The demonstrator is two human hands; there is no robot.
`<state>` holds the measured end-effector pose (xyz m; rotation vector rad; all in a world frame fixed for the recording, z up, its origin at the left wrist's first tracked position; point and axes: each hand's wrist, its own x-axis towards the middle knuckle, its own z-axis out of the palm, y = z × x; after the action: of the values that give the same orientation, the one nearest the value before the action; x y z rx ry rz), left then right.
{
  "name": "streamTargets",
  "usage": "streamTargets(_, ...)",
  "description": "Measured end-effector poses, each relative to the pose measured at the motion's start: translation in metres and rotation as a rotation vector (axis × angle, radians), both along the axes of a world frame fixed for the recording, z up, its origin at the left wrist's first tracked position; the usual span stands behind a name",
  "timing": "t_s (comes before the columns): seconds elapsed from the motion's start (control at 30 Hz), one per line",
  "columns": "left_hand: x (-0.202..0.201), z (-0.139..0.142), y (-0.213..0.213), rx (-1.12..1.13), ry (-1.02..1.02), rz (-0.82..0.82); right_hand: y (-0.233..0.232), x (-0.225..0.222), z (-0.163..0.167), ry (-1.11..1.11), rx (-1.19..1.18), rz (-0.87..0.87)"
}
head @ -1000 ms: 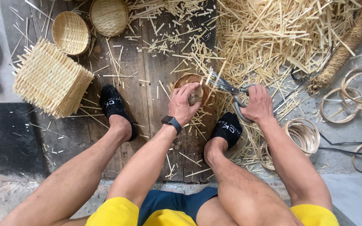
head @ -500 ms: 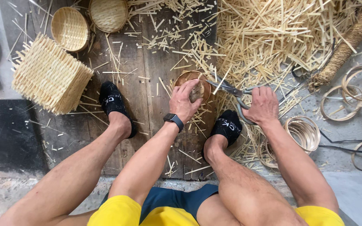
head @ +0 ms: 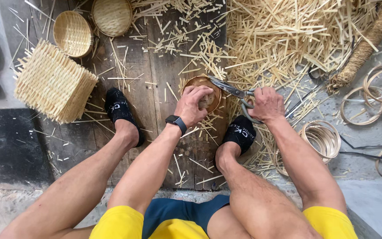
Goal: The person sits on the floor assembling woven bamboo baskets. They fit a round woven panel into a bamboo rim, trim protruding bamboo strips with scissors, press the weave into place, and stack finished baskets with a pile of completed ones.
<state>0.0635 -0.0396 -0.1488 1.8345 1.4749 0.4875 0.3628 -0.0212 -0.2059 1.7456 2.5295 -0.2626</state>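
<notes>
Head view, looking down between the person's knees: a small round woven bamboo basket [head: 203, 90] sits on the dark wooden boards [head: 155, 84] of the floor, just ahead of the right foot. The left hand [head: 193, 102] is closed over the basket's near rim, fingers curled into its bowl, with a black smartwatch [head: 176, 122] on the wrist. The right hand [head: 267, 102] is clamped around the loops of a pair of grey-handled scissors [head: 235, 94], whose blades point left and up and lie against the far right edge of the basket's rim; whether the blades are parted cannot be made out.

Both feet, in black socks [head: 119, 107], rest on the boards to either side of the left forearm. Short bamboo offcuts [head: 288, 40] lie thick across the upper right and thin out over the boards. To the left stands a stack of square woven mats [head: 54, 86], and above it two more finished round baskets [head: 72, 33] lie side by side. At the right, on the grey concrete, are coils of bamboo hoops [head: 321, 138], further loose rings [head: 379, 88] and a thick twisted rope bundle [head: 368, 42] running to the top corner. The person wears yellow shorts [head: 120, 223].
</notes>
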Motion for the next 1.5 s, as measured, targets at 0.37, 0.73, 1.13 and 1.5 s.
streamTargets(0.37,0.012,0.004,-0.011,-0.072,0.052,0.368,0.016,0.005,-0.005,-0.135,-0.295,-0.015)
streamTargets(0.73,0.008,-0.009,-0.008,0.169,0.11,0.15,0.012,-0.023,-0.004,-0.103,-0.01,-0.001)
streamTargets(1.13,0.022,-0.013,-0.019,0.033,-0.053,0.39,0.014,-0.014,-0.008,-0.002,0.124,0.039)
streamTargets(1.5,0.008,-0.006,-0.008,-0.021,-0.059,0.183,0.021,0.001,0.001,0.002,0.185,0.116)
